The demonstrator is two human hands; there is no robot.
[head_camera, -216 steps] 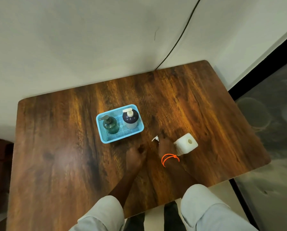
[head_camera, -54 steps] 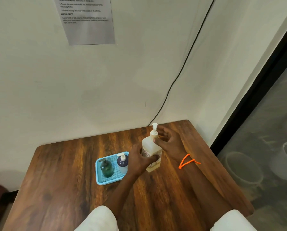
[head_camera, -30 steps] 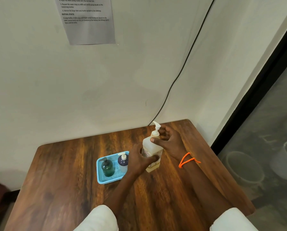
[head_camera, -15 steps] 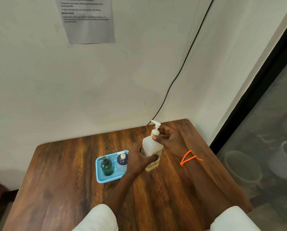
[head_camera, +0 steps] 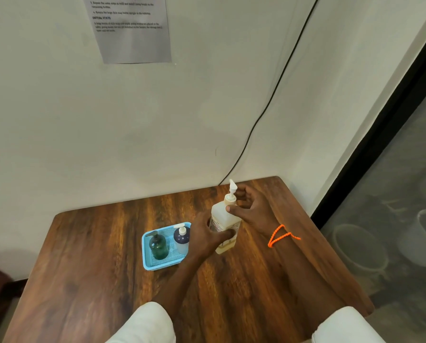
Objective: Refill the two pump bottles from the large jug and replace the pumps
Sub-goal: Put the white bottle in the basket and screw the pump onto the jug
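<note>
Wooden table (head_camera: 103, 268): blue basket (head_camera: 148, 264) holds green bottle (head_camera: 159, 246) and navy bottle (head_camera: 181, 240)

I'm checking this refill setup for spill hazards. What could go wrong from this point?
The large jug is tall and narrow; only the left hand steadies its body while the right hand works at the pump, so a hard twist could tip it. The two small bottles in the blue tray stand close beside it and could be knocked.
</note>
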